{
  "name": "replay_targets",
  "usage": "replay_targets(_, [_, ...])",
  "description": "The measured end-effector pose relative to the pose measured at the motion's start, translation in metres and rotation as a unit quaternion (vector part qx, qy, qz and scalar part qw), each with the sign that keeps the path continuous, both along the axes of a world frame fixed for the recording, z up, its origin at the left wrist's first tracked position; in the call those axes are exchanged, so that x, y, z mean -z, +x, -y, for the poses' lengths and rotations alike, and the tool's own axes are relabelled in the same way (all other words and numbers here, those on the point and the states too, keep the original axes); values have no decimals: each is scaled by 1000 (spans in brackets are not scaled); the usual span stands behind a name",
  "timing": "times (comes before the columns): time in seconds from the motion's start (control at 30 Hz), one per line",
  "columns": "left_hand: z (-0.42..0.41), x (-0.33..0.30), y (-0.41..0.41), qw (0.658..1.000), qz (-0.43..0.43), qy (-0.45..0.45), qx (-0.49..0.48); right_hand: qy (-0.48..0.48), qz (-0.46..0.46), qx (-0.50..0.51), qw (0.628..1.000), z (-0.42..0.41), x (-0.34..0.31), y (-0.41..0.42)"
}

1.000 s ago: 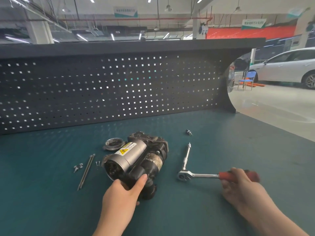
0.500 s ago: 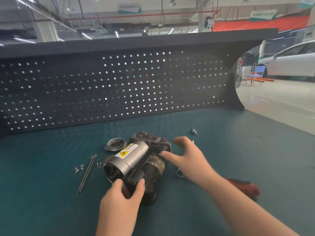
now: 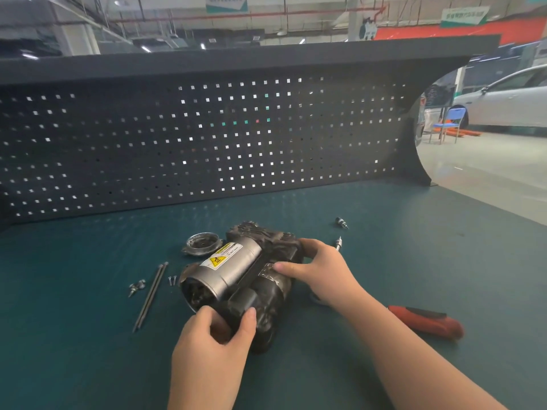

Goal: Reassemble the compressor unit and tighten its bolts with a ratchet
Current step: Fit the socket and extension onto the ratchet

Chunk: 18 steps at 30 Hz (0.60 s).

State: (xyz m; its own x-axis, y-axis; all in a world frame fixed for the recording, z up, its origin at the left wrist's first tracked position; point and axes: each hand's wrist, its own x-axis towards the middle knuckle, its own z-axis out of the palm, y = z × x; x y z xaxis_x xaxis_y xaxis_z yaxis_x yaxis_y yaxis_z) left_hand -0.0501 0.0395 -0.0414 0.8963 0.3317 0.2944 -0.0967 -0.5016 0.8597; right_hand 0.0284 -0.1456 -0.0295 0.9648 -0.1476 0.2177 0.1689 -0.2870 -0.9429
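Moved: right hand [image 3: 318, 269] off red-handled steel ratchet [image 3: 426, 321], now gripping grimy black-and-silver compressor unit [image 3: 236, 279] mid-bench, w/ left hand [image 3: 216, 338] (both clasp it). Risk: housing rolls, scattering loose long bolts [image 3: 151, 295].

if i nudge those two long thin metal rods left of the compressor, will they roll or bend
The two long thin metal rods look round and lie loose on the flat teal bench mat, so a sideways nudge would probably roll them. They appear straight and steel-like, so likely stiff, and light enough to skid.
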Motion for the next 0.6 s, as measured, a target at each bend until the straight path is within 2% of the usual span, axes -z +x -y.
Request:
replay_targets(0.3, [-5, -4, 4, 998, 42, 44, 11, 36, 3, 16, 999, -3, 4, 2])
replay_targets(0.6, [-9, -5, 8, 997, 17, 65, 43, -4, 0, -41, 999, 10, 3, 3])
